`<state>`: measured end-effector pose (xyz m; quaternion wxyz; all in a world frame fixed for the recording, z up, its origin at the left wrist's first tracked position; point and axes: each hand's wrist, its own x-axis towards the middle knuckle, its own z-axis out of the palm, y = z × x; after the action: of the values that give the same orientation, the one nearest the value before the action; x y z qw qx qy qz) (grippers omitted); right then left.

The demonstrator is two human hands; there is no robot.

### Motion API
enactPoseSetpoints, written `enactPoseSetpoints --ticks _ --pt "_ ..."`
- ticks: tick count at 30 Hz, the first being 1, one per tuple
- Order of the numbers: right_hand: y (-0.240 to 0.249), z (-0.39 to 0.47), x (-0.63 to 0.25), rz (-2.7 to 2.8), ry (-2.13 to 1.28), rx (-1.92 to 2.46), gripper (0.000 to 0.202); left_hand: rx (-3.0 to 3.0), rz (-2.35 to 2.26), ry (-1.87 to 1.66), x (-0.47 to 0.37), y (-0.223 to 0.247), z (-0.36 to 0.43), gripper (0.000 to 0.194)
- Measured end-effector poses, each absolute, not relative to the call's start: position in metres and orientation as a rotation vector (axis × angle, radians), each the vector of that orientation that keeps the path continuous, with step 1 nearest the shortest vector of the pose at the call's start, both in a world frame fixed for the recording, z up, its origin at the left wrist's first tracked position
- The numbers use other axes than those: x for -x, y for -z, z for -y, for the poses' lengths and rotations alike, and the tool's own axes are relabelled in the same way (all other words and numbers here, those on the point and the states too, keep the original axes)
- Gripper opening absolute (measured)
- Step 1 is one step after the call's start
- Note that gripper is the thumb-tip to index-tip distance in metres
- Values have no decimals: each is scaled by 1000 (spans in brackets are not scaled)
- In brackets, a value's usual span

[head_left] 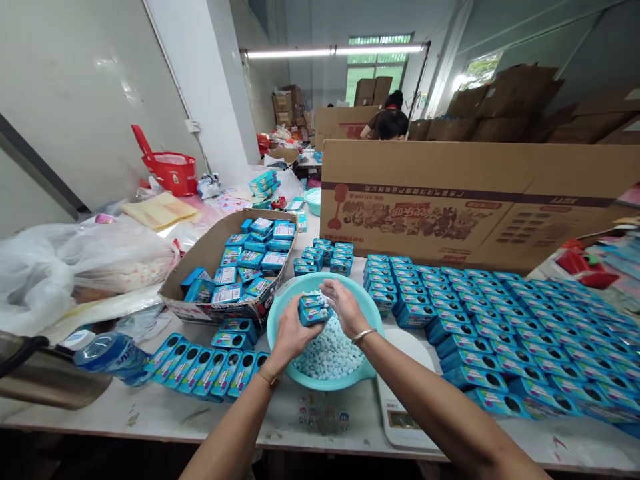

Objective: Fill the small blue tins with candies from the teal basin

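Note:
My left hand (294, 331) is wrapped round small blue boxes (313, 312), holding them over a turquoise basin (275, 313). Pale blue candies (330, 353) fill the lower part of the basin, and some lie on top of the held boxes. Just to the right of the boxes is my right hand (345, 308), its fingers stretched out and tilted over the basin, with nothing gripped that I can see. The undersides of the boxes are partly hidden by my left hand.
A cardboard tray (187, 283) of blue boxes stands left of the basin. A white scale (410, 433) lies under my right forearm. Rows of open boxes (500, 340) cover the right side. A bottle (113, 357) lies left; a person (393, 123) is behind the large carton (425, 167).

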<state>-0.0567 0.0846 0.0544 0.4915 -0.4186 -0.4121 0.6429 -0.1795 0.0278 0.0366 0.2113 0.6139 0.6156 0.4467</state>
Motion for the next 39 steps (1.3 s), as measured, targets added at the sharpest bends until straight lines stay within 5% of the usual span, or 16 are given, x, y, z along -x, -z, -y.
enactPoseSetpoints --ticks 16,22,30,39 --pt "-76 -68 58 1048 -1625 899 47 -1174 -1354 -1518 166 -37 -1 76" --pt "-47 -81 22 1331 -1678 1018 60 -1247 -1318 -1472 183 -41 24 76" --pt "-13 -67 0 2748 -949 972 40 -1470 -1338 -1341 209 -52 40 72" --pt "-12 -71 2 2507 -1147 1253 11 -1280 -1259 -1262 205 -51 24 78"
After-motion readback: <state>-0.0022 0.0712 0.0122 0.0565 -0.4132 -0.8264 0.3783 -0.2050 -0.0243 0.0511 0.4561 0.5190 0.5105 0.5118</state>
